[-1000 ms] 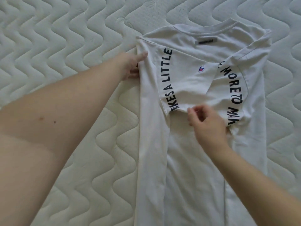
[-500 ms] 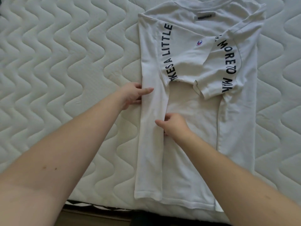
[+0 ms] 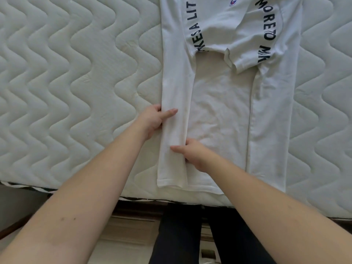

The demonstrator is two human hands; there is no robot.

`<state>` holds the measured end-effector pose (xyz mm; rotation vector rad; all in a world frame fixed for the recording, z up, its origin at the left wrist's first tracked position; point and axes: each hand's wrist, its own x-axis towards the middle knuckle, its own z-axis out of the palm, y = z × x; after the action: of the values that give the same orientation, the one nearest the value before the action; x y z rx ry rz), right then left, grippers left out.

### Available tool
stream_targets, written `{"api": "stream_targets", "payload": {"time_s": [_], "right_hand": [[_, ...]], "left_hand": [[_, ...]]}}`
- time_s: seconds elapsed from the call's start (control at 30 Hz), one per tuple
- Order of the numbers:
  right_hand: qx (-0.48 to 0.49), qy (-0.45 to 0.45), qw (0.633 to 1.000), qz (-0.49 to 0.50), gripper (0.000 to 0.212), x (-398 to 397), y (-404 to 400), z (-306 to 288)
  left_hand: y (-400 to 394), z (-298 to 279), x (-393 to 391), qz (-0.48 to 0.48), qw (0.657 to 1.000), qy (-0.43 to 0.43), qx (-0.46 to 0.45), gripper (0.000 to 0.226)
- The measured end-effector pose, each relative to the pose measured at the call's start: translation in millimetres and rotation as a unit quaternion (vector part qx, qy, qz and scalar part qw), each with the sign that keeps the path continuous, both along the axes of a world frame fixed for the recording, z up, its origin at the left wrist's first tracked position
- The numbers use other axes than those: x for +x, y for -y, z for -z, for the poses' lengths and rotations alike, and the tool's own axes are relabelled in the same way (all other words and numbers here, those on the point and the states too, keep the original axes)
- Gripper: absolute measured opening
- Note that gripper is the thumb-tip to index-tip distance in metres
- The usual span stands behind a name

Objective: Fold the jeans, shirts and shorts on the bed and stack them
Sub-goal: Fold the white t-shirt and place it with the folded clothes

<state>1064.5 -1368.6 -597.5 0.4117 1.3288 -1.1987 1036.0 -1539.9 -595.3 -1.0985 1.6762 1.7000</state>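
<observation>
White printed cotton T-shirt (image 3: pixel 224 115) flat on quilted white mattress (image 3: pixel 76 82). My left hand (image 3: pixel 152 121) pinches folded left panel's outer edge; right hand (image 3: pixel 192 153) apparently grips its inner edge, fingers hidden.

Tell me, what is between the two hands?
The folded left strip of the white shirt lies between the left hand and the right hand, seen in the head view.

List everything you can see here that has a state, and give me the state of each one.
white T-shirt: lying flat on the mattress, both sides and sleeves folded inward.
left hand: gripping the outer edge of the shirt's left folded panel.
right hand: gripping that panel's inner edge.
mattress: bare, quilted.
</observation>
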Motion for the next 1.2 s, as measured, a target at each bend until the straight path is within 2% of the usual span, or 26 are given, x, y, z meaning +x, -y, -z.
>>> {"api": "stream_targets", "payload": {"time_s": [0.1,0.17,0.23,0.33,0.5,0.6,0.67,0.77,0.83,0.93,1.0,1.07,1.13,1.2], "right_hand": [[0.004,0.032,0.999,-0.016,0.033,32,-6,2],[0.03,0.028,0.999,-0.029,0.037,50,-13,2],[0.045,0.004,0.998,-0.037,0.037,62,-20,1],[0.062,-0.055,0.991,-0.109,0.035,74,-28,-4],[0.074,-0.031,0.983,-0.165,0.028,88,-38,-15],[0.125,-0.124,0.939,-0.294,0.034,85,-52,-20],[0.169,-0.194,0.912,-0.32,0.037,75,-69,-26],[0.225,-0.3,0.891,-0.255,0.028,56,-109,-36],[0.248,-0.359,0.875,-0.209,0.024,46,-140,-42],[0.292,-0.409,0.852,-0.145,0.018,36,-181,-44],[0.325,-0.418,0.844,-0.086,0.014,33,-203,-41],[0.372,-0.43,0.821,-0.05,0.035,33,-217,-34],[0.431,-0.416,0.8,-0.044,0.056,34,-225,-27],[0.452,-0.372,0.81,-0.019,0.067,33,-227,-23]], "left_hand": [[-15,5,37,-0.061,0.998,0.004,-0.002,0.03],[-24,8,60,-0.096,0.995,0.016,-0.012,0.028],[-31,10,80,-0.102,0.994,0.032,-0.031,0.023],[-41,8,107,-0.106,0.993,0.032,-0.039,0.02],[-54,3,142,-0.06,0.995,0.034,-0.074,0.02],[-61,-1,160,0.002,0.981,0.039,-0.191,0.027],[-69,-4,170,0.05,0.967,0.044,-0.246,0.032],[-84,-8,180,0.104,0.959,0.061,-0.257,0.049],[-92,-13,186,0.121,0.941,0.049,-0.311,0.066],[-99,-24,191,0.166,0.859,-0.012,-0.485,0.071],[-103,-28,182,0.187,0.83,-0.081,-0.52,0.058],[-107,-25,164,0.227,0.83,-0.113,-0.496,0.047],[-112,-18,142,0.266,0.838,-0.07,-0.472,0.046],[-117,-13,124,0.295,0.827,-0.001,-0.478,0.047]]}}
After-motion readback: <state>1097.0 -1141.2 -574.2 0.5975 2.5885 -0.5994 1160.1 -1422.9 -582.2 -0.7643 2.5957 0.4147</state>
